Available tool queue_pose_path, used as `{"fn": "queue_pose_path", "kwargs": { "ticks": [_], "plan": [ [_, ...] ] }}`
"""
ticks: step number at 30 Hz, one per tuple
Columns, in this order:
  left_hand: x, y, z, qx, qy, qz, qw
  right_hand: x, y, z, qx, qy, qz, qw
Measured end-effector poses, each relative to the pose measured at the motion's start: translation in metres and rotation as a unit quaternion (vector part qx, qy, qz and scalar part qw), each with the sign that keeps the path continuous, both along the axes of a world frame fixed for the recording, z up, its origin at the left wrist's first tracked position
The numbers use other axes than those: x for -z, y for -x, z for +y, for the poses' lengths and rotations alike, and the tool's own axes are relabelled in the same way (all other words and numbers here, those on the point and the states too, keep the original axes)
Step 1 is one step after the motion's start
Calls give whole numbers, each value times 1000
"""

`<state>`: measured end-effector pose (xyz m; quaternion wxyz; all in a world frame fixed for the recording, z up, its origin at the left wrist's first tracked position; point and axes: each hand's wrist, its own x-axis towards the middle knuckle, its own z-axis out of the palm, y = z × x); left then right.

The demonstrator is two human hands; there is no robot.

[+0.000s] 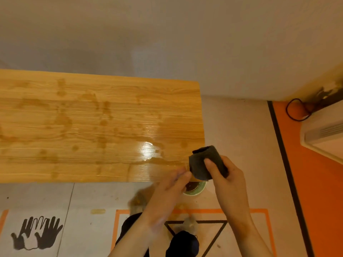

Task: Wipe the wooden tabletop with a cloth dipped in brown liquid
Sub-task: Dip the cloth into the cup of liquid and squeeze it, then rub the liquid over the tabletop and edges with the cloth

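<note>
Off the bench's point(92, 127) near right corner, right hand point(225, 175) fingers are gripping the dark cloth point(205, 162) above the bowl point(194, 188), left hand point(172, 184) fingers straight and touching it; looks freshly dipped, next carrying it onto the streaked wood.

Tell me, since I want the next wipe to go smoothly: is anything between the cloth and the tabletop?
Nothing visible. The right hand holds the cloth over the near right corner of the tabletop, which shows only brown smears.

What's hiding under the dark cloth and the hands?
A green-rimmed bowl sits on the floor below the cloth held by the right hand. Something dark shows inside it; the left hand covers the rest.
</note>
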<state>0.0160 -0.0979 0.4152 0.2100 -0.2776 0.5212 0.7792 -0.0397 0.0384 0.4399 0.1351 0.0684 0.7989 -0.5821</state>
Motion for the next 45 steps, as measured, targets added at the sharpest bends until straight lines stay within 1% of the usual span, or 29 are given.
{"fn": "queue_pose_path", "kwargs": {
  "ticks": [2, 3, 6, 8, 10, 13, 14, 15, 16, 17, 18, 19, 20, 22, 24, 26, 28, 29, 30, 31, 32, 33, 35, 37, 39, 41, 42, 45],
  "plan": [
    [7, 9, -6, -55, -82, -17, 995, 5, -1, -24, 35, 60, -62, 996],
    [10, 15, -10, -79, -95, -23, 992, 10, -1, -33, 47, 72, -91, 992],
    [19, 30, -26, -121, -78, -14, 990, 27, 3, -51, 47, 115, -159, 979],
    [24, 37, -40, -126, -61, 4, 990, 32, 12, -57, 40, 141, -185, 972],
    [29, 44, -49, -106, -54, 19, 993, 35, 24, -62, 28, 96, -163, 982],
    [39, 61, -61, -92, -52, 19, 994, 43, 45, -63, 24, -2, -94, 995],
    [43, 68, -66, -88, -61, 18, 994, 48, 53, -61, 14, -18, -98, 995],
    [46, 76, -71, -77, -71, 20, 994, 52, 63, -59, -9, -2, -124, 992],
    [48, 84, -74, -57, -78, 28, 995, 54, 74, -57, -26, 58, -169, 984],
    [50, 93, -76, -37, -80, 36, 995, 59, 84, -54, -34, 147, -221, 964],
    [52, 101, -77, -23, -74, 40, 996, 62, 93, -52, -43, 224, -268, 936],
    [55, 109, -77, -13, -60, 41, 997, 62, 103, -54, -55, 270, -293, 915],
    [58, 118, -76, -6, -39, 43, 998, 63, 112, -56, -68, 277, -300, 910],
    [65, 136, -73, 3, 8, 53, 999, 70, 129, -60, -60, 220, -268, 936],
    [74, 153, -76, 9, 78, 82, 994, 76, 150, -63, -42, 164, -200, 965],
    [84, 169, -88, 7, 178, 106, 978, 81, 176, -65, -14, 130, -99, 986],
    [94, 184, -109, 14, 260, 158, 953, 90, 209, -68, 11, 57, 42, 997],
    [99, 191, -122, 25, 321, 192, 927, 96, 227, -69, 7, 16, 104, 994],
    [107, 197, -138, 42, 404, 216, 888, 104, 245, -72, -16, -31, 157, 987],
    [115, 203, -154, 57, 484, 227, 843, 114, 262, -75, -57, -85, 201, 974],
    [122, 208, -169, 68, 540, 220, 810, 126, 274, -76, -109, -137, 233, 956],
    [129, 211, -181, 74, 573, 205, 790, 139, 280, -77, -157, -173, 249, 940],
    [141, 214, -198, 91, 607, 180, 769, 156, 283, -76, -204, -197, 271, 920],
    [149, 213, -206, 112, 633, 187, 743, 162, 278, -76, -188, -214, 323, 903],
    [154, 212, -207, 121, 650, 199, 723, 163, 281, -81, -172, -262, 336, 888],
    [154, 213, -206, 117, 652, 200, 722, 166, 289, -91, -186, -324, 315, 872],
    [155, 214, -206, 113, 651, 202, 723, 168, 293, -96, -194, -342, 297, 870],
    [155, 217, -206, 109, 650, 202, 724, 173, 286, -97, -202, -358, 253, 876]
  ]
}}
